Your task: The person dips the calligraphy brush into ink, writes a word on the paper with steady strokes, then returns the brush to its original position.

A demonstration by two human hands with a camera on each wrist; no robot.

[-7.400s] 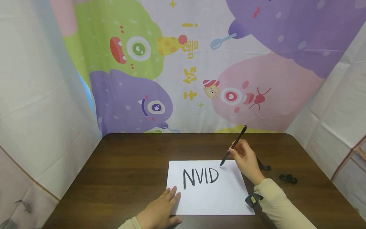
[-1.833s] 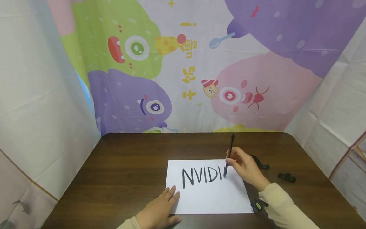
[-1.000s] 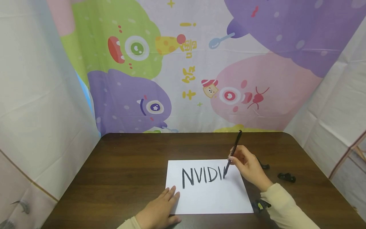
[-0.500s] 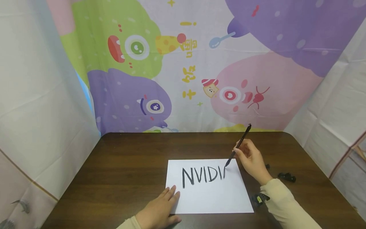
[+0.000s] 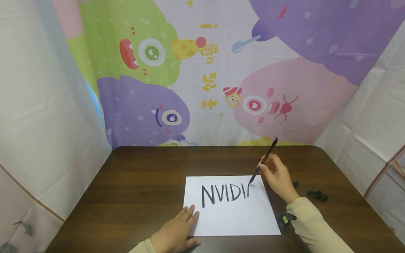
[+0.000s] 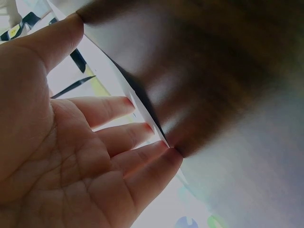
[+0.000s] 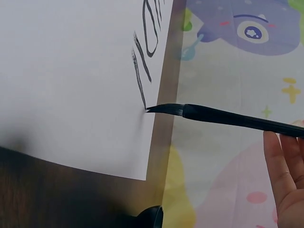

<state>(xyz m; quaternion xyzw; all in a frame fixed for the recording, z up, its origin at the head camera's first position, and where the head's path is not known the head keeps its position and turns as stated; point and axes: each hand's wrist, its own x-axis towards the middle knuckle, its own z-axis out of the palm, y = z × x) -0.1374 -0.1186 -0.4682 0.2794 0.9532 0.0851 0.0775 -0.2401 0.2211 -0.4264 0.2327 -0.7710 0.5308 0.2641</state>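
My right hand (image 5: 278,175) pinches a slim black brush pen (image 5: 265,156), tilted with its top to the upper right. In the right wrist view the bristle tip of the brush pen (image 7: 209,115) meets the paper at the upper end of a slanted stroke (image 7: 138,78). The white sheet of paper (image 5: 234,221) carries the black letters "NVIDI" (image 5: 223,194) followed by that single stroke. With fingers spread, my left hand (image 5: 177,228) rests on the sheet's lower left edge; in the left wrist view, the left hand (image 6: 90,137) shows its palm and fingertips at the paper's edge.
The dark brown table (image 5: 136,189) lies beneath the paper. Right of the sheet sits a small black object (image 5: 317,195), with another black piece (image 5: 295,183) partly behind my right hand. A printed cartoon curtain (image 5: 209,126) hangs behind the table.
Beyond the earlier "NVID", an I and a slanted stroke now stand on the paper. My right hand has moved the brush tip up to that stroke's top; the left hand stays put.
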